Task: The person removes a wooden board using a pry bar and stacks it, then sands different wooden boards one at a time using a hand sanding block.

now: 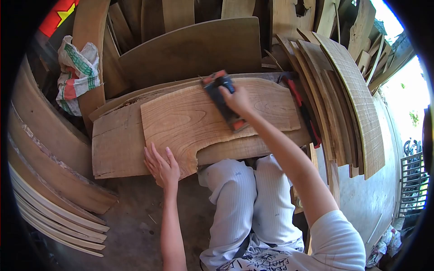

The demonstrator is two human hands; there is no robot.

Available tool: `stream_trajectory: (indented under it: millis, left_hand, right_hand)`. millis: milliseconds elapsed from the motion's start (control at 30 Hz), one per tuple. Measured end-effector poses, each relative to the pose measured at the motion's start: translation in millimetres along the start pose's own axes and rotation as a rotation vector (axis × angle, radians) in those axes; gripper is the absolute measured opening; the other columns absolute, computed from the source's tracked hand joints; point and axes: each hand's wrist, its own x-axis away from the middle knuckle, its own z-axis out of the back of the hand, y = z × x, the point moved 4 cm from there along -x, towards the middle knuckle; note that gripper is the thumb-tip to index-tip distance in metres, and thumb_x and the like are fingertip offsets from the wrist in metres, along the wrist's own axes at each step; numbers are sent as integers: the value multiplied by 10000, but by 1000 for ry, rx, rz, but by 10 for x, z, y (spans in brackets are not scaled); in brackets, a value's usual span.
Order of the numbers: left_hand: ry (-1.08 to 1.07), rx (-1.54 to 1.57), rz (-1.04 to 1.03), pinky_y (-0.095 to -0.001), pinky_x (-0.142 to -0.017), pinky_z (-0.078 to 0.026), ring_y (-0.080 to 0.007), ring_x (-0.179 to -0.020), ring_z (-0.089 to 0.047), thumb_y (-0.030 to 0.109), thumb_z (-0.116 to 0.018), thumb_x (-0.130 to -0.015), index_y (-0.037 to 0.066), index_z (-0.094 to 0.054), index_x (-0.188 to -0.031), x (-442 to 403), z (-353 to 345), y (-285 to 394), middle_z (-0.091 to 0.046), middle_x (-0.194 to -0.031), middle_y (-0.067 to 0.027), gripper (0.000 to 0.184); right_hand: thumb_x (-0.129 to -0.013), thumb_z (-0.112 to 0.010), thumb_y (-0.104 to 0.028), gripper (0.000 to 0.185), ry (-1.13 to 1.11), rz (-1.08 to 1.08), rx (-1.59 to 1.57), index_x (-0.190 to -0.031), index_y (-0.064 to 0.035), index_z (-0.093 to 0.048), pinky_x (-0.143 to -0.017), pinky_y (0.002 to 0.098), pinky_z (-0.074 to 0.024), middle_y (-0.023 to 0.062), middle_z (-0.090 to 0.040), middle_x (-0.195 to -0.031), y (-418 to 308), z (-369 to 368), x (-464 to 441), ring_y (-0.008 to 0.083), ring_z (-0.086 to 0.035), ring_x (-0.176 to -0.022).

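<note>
My right hand point(236, 100) grips a hand sander point(221, 101), a long dark block with orange-red ends, which rests slantwise on the upper middle of a curved wooden piece point(181, 115) with visible grain. Fingers spread, my left hand point(162, 167) lies at the lower left edge of that piece, near its curved cut-out. Beneath the piece is a larger wooden board point(115, 140), set across in front of my knees.
Stacked curved planks point(343, 99) lean at the right, beside a red and black tool point(307, 113). More curved boards point(58, 171) lie at the left. A large board point(194, 52) stands behind, and a woven sack point(79, 74) hangs at the upper left.
</note>
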Motion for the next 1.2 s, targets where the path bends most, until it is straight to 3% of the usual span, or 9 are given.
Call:
stream_trajectory:
  millis: [233, 333, 367, 433, 600, 667, 900, 1033, 1200]
  left_hand:
    - [49, 1, -52, -430, -956, -203, -347, -1139, -294, 374, -348, -836, 76, -287, -1222, 11, -21, -35, -283, -1238, -213, 491]
    - [61, -16, -54, -436, -942, -221, -354, -1122, -312, 367, -324, -850, 90, -301, -1217, 19, -39, -44, -300, -1236, -193, 460]
    - [62, -24, -66, -430, -928, -237, -355, -1119, -315, 369, -321, -852, 93, -302, -1217, 23, -35, -43, -299, -1238, -193, 458]
    - [70, -6, -82, -429, -926, -242, -355, -1116, -319, 347, -344, -848, 81, -303, -1214, 29, -59, -41, -302, -1230, -204, 454]
    - [64, 57, -66, -418, -928, -245, -352, -1121, -316, 328, -364, -845, 71, -299, -1213, 23, -19, -43, -295, -1231, -214, 454]
    - [64, 68, -65, -410, -928, -248, -347, -1126, -310, 331, -367, -843, 70, -299, -1212, 31, -33, -54, -291, -1236, -211, 457]
    - [56, 66, -40, -421, -937, -218, -349, -1147, -275, 304, -420, -820, 58, -334, -1182, 40, 124, -74, -267, -1246, -216, 446]
    - [122, 289, -298, -417, -941, -222, -345, -1157, -266, 89, -474, -784, 16, -368, -1140, 232, 701, -249, -278, -1241, -199, 379]
    - [-179, 223, -181, -415, -918, -287, -355, -1096, -351, -9, -392, -773, -16, -398, -1076, 1667, 1012, -1171, -320, -1201, -211, 303]
  right_hand:
    - [-712, -561, -328, 371, -215, 4, -94, -793, 34, -567, -615, 386, -450, 232, -565, -730, -423, -281, 221, 361, -559, -689]
    - [-717, -592, -285, 480, -365, -64, -328, -1045, 42, -464, -537, 325, -457, 145, -592, -728, -308, -270, 286, 226, -570, -532]
    - [-700, -617, -230, 546, -403, -81, -412, -1124, 31, -393, -594, 308, -461, 133, -576, -850, -261, -237, 325, 193, -567, -642]
    - [-694, -620, -211, 537, -235, 296, -229, -1128, 15, -398, -675, 294, -449, 146, -550, -920, -240, -102, 425, 184, -548, -792]
    - [-680, -605, -150, 450, -260, 213, -214, -1073, 12, -455, -740, 318, -426, 185, -539, -928, -131, 378, 729, 264, -536, -843]
    - [-711, -576, -112, 346, -306, 60, -340, -1029, -2, -497, -718, 294, -444, 157, -551, -911, -158, 643, 808, 220, -549, -818]
    - [-758, -535, -61, 270, -80, 236, -340, -1027, -38, -518, -710, 248, -453, 69, -570, -880, -709, 1854, 851, 116, -544, -818]
    - [-753, -532, -44, 267, -122, 246, -210, -1018, -22, -512, -635, 214, -433, 59, -569, -803, -759, 2504, 1093, 80, -547, -724]
    - [-750, -553, -116, 200, -261, -219, 5, -935, -41, -565, -644, 228, -419, 43, -590, -838, -10, 2788, 2258, 85, -529, -737]
